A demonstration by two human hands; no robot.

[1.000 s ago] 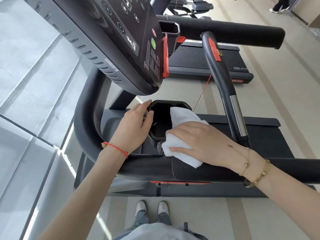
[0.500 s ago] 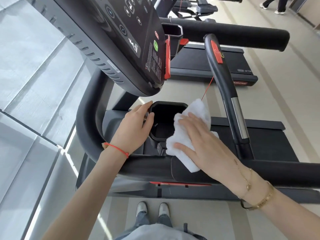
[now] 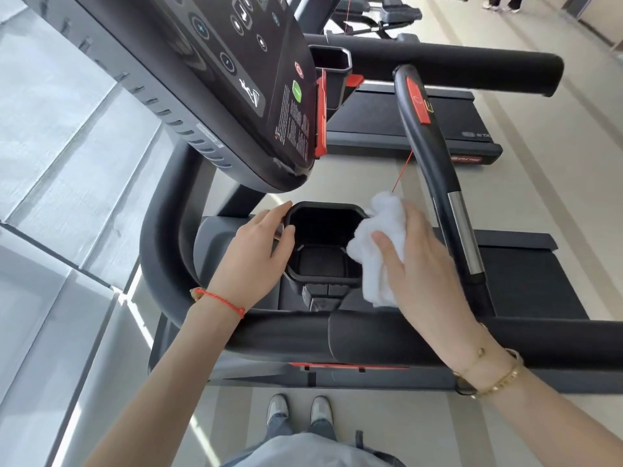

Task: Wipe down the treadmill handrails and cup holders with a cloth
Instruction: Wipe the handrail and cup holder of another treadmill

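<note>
Midway, probably: wiping the black octagonal plastic cup holder (image 3: pixel 323 244), right hand (image 3: pixel 424 264) pressing a crumpled white cloth (image 3: pixel 377 237) against its right rim, left hand (image 3: pixel 256 251) gripping the left rim; padded black handrails (image 3: pixel 286 335) seemingly left.

Crumpled white cloth (image 3: pixel 381 244) against black cup holder's (image 3: pixel 322 246) right rim

Cloth (image 3: pixel 384 244) white. Cup holder (image 3: pixel 323 210) black. Console (image 3: pixel 236 79) black, with green button (image 3: pixel 296 91) at 3 o'clock. Wrist cord (image 3: pixel 220 299) red.
</note>
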